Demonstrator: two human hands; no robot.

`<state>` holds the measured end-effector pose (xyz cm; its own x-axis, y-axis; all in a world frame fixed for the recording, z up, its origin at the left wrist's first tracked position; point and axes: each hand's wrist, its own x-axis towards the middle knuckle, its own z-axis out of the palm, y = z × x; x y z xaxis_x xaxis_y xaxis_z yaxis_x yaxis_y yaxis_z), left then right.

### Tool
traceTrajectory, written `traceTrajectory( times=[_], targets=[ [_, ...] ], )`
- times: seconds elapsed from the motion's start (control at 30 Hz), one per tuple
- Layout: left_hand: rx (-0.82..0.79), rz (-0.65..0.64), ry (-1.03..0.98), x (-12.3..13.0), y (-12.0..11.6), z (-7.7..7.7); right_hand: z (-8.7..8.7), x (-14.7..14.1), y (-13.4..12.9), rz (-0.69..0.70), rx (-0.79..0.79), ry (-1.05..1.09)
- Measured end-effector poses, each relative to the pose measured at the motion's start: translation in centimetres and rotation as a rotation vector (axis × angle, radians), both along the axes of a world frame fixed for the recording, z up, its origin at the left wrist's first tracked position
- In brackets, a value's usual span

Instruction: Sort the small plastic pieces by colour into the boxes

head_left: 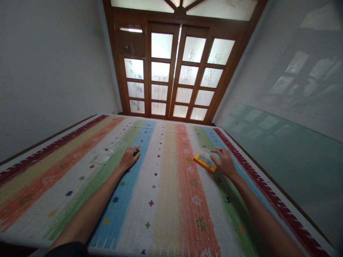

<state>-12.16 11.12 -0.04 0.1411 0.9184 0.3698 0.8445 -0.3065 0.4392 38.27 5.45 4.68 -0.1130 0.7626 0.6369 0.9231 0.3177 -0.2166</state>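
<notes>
My left hand (130,157) is closed round a small green object (136,152) over the blue stripe of the cloth. Just left of that hand, a clear plastic container (104,157) lies on the cloth, its transparent lid part reaching up and to the right. My right hand (223,160) rests its fingers on the right edge of a flat orange-yellow box (205,164). A clear cover shows on top of the box, with small pale items under it that are too small to make out.
A striped, patterned tablecloth (167,185) covers the long table. Wooden doors with glass panes (160,71) stand beyond its far end. A greenish glass panel (281,153) leans along the right wall, and a plain wall (53,64) runs along the left.
</notes>
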Motion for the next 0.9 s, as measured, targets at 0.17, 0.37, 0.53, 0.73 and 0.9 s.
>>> traceTrajectory(
  times=[0.17, 0.37, 0.53, 0.73, 0.9],
  targets=[
    [-0.021, -0.001, -0.025, -0.5, -0.4, 0.4, -1.1, 0.8, 1.4, 0.017, -0.117, -0.026],
    [-0.034, -0.017, -0.063, -0.9, -0.8, 0.4, -1.9, 1.0, 1.7, 0.049, -0.220, -0.034],
    [-0.048, -0.061, -0.085, -1.2, -1.0, 0.4, -1.4, 0.7, 1.4, 0.049, -0.188, 0.004],
    [-0.082, -0.050, -0.031, -1.5, -1.4, 0.1, -0.3, -2.3, -0.6, 0.108, -0.113, 0.044],
    [-0.147, -0.005, 0.191, -0.8, -0.6, -0.3, -0.6, -6.8, -4.1, 0.328, -0.273, 0.074]
  ],
)
